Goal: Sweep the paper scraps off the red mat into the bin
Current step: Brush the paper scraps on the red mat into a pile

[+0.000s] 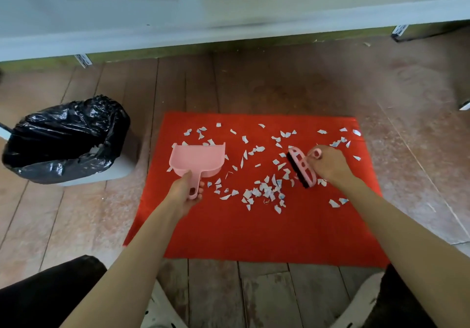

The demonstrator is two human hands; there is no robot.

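Note:
A red mat [254, 231] lies on the wooden floor, its far half strewn with several white paper scraps [264, 190]. My left hand [184, 191] grips the handle of a pink dustpan [197, 158], which rests on the mat's left part with its mouth facing away from me. My right hand [328, 163] holds a pink hand brush [302, 167] with black bristles, set on the mat among the scraps at the right. A bin [63, 139] lined with a black bag stands on the floor left of the mat.
A pale table edge [229, 35] runs across the top of the view above the mat. My knees in dark trousers [50, 292] and a white chair seat [162, 310] fill the bottom. Bare wooden floor surrounds the mat.

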